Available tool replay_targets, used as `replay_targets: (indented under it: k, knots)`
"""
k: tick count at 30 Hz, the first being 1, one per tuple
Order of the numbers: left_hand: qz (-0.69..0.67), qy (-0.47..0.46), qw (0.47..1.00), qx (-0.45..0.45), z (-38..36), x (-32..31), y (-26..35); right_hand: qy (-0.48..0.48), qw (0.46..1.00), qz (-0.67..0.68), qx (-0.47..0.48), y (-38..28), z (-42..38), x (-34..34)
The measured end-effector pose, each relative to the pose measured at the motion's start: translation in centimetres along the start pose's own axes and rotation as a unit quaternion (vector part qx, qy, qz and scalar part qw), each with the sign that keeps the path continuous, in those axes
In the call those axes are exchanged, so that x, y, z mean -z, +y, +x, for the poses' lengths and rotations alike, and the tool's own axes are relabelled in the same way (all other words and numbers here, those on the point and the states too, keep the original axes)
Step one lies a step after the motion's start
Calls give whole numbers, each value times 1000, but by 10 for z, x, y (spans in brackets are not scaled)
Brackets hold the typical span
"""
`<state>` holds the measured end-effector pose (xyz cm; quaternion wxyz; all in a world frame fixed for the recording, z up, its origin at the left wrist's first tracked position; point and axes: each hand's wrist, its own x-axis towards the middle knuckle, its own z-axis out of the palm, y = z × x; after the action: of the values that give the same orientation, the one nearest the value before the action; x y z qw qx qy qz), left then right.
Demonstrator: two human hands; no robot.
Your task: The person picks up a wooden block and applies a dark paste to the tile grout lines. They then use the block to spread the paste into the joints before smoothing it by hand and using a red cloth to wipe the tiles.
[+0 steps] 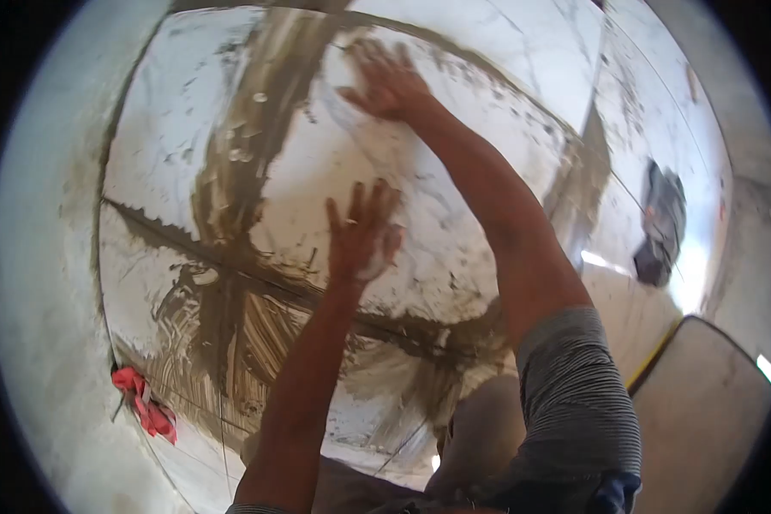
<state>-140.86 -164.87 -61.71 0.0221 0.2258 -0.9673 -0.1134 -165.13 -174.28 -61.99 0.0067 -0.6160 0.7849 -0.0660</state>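
Observation:
My left hand point(364, 231) is over the middle of a white marble-patterned floor tile point(308, 184), fingers spread, with whitish residue on the skin. Farther ahead and to the right, my right hand point(385, 81) reaches toward the far part of the same tile, its fingers apart and a little blurred. Neither hand holds anything. Brown wet grout point(261, 111) lies in broad smears along the joints around this tile. Streaky swirls of it point(270, 334) cover the nearer tiles, and small specks dot the white surface.
A crumpled red cloth point(146, 404) lies by the wall point(43, 257) at left. To the right, a grey and dark bundle point(662, 224) rests on the tiles. A large panel with a dark and yellow edge point(698, 420) is at lower right. My knee point(486, 424) is close below.

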Motion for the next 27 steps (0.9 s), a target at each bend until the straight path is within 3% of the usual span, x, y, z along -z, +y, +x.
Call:
replay_targets:
  k: [2,5,8,10,12,14,17,20,22,24,25,27]
  knots:
    - [5,-3,1000,-11,1,5,2,-45,998,31,6,7,5,-6]
    - [-11,43,999,-17,15,1,2,96,993,-53,48,-18,-8,25]
    - [-16,55,998,-17,11,2,-3,54,998,-31,-13,-8,0,-14]
    - [-3,7,1000,-8,-1,3,2,52,998,16,-15,-12,-4,-22]
    - [10,23,1000,-17,-13,-6,3,-36,999,-15,13,-12,15,-6]
    - [30,51,998,-3,15,-12,-2,3,998,-54,14,8,32,12]
    - [1,20,1000,2,5,5,-6,33,999,-16,3,-32,2,-28]
    - [-36,15,999,15,-14,4,1,62,996,-37,47,-31,11,-22]
    - [6,35,999,-9,-5,-1,-3,137,984,64,92,-57,-7,11]
    - [-11,22,1000,5,-14,-6,-2,95,991,7,91,-56,-17,-23]
    - [-32,32,999,-6,-7,-5,-6,165,981,20,100,-56,-9,-23]
    - [-25,35,999,1,-4,1,-9,164,980,28,108,-57,-7,-15]
